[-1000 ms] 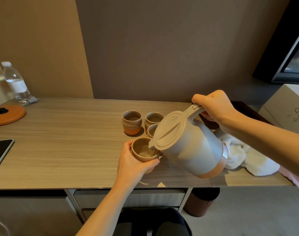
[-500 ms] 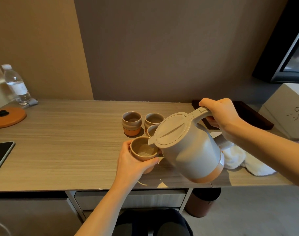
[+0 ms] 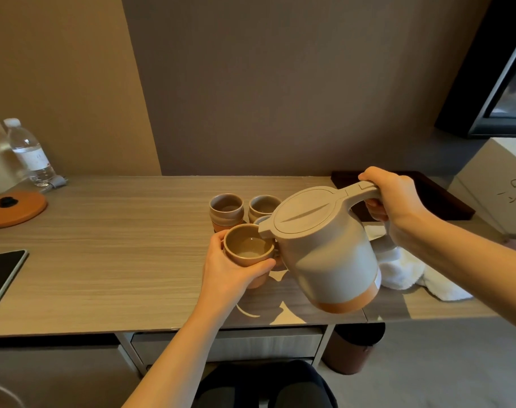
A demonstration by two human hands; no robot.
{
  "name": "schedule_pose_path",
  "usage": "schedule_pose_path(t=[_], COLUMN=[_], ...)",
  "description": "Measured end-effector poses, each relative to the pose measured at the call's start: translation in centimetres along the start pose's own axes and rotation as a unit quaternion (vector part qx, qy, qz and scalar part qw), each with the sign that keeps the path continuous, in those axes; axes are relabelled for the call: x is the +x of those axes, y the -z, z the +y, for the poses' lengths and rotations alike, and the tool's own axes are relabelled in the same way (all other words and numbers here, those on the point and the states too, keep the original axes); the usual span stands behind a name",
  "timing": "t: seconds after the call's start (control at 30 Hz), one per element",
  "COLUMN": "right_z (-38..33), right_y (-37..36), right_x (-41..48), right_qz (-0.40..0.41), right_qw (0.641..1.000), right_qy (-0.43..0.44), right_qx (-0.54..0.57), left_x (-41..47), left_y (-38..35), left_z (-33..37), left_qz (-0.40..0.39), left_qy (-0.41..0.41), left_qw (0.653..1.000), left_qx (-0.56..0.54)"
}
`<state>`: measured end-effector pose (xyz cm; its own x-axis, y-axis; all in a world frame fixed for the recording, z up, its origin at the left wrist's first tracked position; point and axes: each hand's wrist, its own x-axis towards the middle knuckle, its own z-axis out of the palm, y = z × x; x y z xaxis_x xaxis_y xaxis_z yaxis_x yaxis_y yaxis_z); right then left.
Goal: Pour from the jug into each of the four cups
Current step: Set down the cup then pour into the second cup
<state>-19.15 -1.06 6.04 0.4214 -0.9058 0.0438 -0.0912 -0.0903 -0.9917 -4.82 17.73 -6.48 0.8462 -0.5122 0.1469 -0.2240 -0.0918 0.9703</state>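
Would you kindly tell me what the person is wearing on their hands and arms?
The left hand and right hand are bare: no gloves, and no ring can be made out. The left forearm and right forearm are bare too, with no sleeve, watch or bracelet in view up to the picture's edge.

Hotel-like room: wooden desk (image 3: 118,260), bottled water (image 3: 30,154), wall screen (image 3: 510,83), bin (image 3: 351,348).

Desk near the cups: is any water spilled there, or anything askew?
No spill stands out. The jug is tilted for pouring, its spout at the rim of the cup that the left hand holds. Pale patches on the desk below look like light.
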Motion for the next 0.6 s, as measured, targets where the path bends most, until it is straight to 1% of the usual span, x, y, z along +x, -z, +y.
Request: schedule_pose_path(t=[0.3, 0.47, 0.6], right_z=[0.7, 1.2, 1.4], right_y=[0.8, 1.0, 1.2], right_x=[1.0, 1.6, 2.1], right_qz=[0.027, 0.045, 0.05], right_qw=[0.999, 0.998, 0.998], right_qy=[-0.021, -0.025, -0.024], right_qx=[0.013, 0.027, 0.033], left_x=[1.5, 2.8, 4.1], left_y=[0.8, 1.3, 1.2], left_z=[-0.5, -1.4, -2.4], left_qz=[0.029, 0.06, 0.07], left_qy=[0.014, 0.022, 0.032], left_qw=[0.999, 0.998, 0.996], left_qx=[0.01, 0.024, 0.05])
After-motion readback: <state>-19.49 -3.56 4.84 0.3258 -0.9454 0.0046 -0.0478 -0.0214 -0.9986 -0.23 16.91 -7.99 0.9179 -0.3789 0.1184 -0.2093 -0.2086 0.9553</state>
